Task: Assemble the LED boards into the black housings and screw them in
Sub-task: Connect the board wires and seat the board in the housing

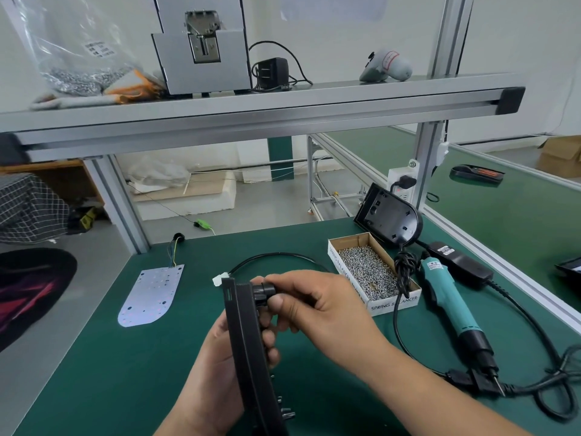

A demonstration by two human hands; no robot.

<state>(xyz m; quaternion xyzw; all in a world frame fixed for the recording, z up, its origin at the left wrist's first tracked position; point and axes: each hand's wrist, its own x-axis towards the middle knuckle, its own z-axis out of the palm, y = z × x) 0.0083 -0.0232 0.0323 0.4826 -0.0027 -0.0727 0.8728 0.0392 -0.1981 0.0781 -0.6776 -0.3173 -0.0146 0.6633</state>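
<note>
A black housing [248, 347] stands on edge in front of me, gripped from behind by my left hand [220, 366], fingers curled round its right side. My right hand [317, 306] pinches a black round cable fitting [263, 292] at the housing's top; its black cable [276, 256] loops back to a white connector [219, 279]. A white LED board [151, 295] with coloured wires lies flat on the green mat to the left. A second black housing [390, 220] leans at the back right. A teal electric screwdriver [452, 305] lies to the right.
An open cardboard box of screws [369, 275] sits beside the screwdriver. A black power supply [459, 264] and coiled cords [550, 391] lie at the right. An aluminium shelf [251, 114] crosses overhead. The table's left edge [78, 338] drops to the floor.
</note>
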